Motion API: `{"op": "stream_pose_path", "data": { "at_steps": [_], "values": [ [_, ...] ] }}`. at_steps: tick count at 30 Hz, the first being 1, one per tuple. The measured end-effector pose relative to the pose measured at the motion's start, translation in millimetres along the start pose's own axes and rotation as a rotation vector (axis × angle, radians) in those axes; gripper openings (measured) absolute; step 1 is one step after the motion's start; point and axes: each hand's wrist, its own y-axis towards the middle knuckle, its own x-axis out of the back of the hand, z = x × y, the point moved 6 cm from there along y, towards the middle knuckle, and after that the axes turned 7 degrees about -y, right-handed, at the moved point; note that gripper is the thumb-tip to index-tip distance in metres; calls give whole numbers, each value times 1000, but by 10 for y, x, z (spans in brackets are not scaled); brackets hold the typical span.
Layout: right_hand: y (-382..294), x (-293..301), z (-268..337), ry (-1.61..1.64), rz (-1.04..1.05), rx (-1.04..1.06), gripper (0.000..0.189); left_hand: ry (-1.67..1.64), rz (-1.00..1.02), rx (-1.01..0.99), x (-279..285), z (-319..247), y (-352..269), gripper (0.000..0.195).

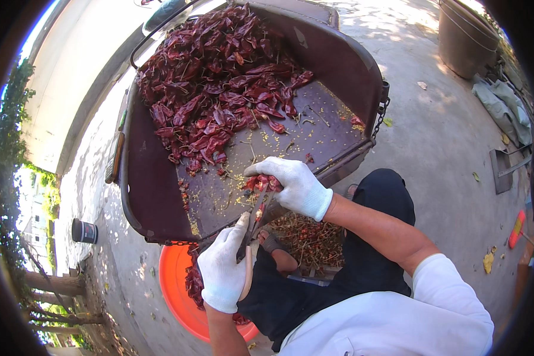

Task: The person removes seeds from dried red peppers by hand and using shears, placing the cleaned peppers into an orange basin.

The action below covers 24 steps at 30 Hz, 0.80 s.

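Gripped in my white-gloved left hand (226,263) is a pair of scissors (249,231), with part of a pale handle showing below the fingers. Its blades reach up to a dried red chili pepper (262,182), which my right hand (293,180), also gloved, holds at the front edge of a dark red metal cart bed (351,66). A small red piece (260,212) lies along the blades. Beyond both hands a large heap of dried red chilies (218,80) fills the back and left of the bed. Loose yellow seeds and stems are scattered nearer to me.
An orange basin (171,289) with red chilies stands at lower left. Stems and red scraps (313,242) lie beneath the cart's front edge, between my legs. A chain (380,118) hangs at the bed's right corner. A dark bucket (84,231) and a large brown bin (465,40) stand farther off.
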Motion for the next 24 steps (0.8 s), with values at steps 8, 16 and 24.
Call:
{"op": "stream_pose_path", "data": {
  "at_steps": [8, 16, 24],
  "values": [
    [-11, 29, 58, -98, 64, 76, 49, 72, 44, 36, 27, -16, -15, 55],
    [-46, -14, 23, -202, 105, 98, 59, 149, 93, -30, 31, -75, -74, 53],
    [-66, -29, 22, -240, 153, 143, 61, -153, 174, 56, -105, 123, -73, 47]
  ]
}}
